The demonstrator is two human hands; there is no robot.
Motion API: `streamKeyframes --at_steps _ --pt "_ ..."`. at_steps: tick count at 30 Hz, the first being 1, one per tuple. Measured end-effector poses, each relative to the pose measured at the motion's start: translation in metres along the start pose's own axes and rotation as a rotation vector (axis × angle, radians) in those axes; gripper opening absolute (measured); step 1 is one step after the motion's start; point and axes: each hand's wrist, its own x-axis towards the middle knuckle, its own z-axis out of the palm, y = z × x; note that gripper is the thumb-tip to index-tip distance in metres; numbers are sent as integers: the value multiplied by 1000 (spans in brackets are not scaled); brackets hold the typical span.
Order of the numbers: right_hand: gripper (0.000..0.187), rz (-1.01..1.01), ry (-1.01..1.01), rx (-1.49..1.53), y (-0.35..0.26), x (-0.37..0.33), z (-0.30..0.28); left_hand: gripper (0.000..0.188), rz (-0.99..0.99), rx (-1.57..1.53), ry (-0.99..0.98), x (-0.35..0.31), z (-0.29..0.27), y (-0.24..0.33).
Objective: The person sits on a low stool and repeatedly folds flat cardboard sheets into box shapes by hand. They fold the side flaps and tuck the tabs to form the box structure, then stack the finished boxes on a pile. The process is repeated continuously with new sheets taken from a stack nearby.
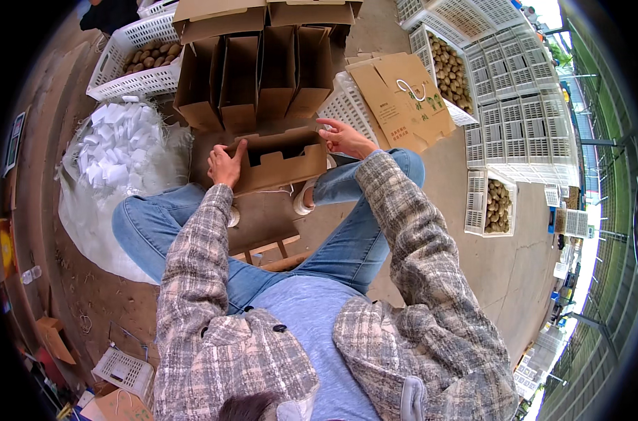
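Note:
Between my knees stands a brown cardboard box [280, 172] with its top unfolded and notched flaps showing. My left hand [225, 165] grips its left end, with the thumb along the edge. At the box's right end is my right hand [348, 139], index finger stretched out and the other fingers partly bent. Its fingertips are close to the cardboard; whether they touch it I cannot tell. Just beyond, several open cardboard boxes [277, 74] stand side by side in a row. The inside of the box I hold is mostly hidden by its front wall.
At left, a white sack [87, 217] bears a heap of white packets [115, 144]. A crate [112, 77] of brown round produce stands behind it. On the right are a flattened carton [406, 105] over a white crate [348, 105], stacked crates [522, 112] and a small filled crate [477, 203].

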Motion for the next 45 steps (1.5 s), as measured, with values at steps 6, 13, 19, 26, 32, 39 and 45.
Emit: streamKeyframes --at_steps 6,13,19,26,32,39,45 --pt "113 119 191 -848 21 23 17 82 60 26 109 -9 13 13" --pt "104 -42 347 -1016 44 41 29 74 144 44 139 -10 12 3" --pt "95 20 92 -931 39 39 8 76 206 96 40 -14 6 -4" --pt "91 -92 293 -987 49 35 24 88 269 121 3 -16 -7 7" --pt "85 -117 387 -972 47 28 35 101 262 124 -36 -15 -8 7" --pt "83 -80 428 -999 50 20 42 115 229 122 -64 -21 -12 11" --pt "83 2 456 -1008 47 17 54 131 195 160 -110 -27 -20 12"
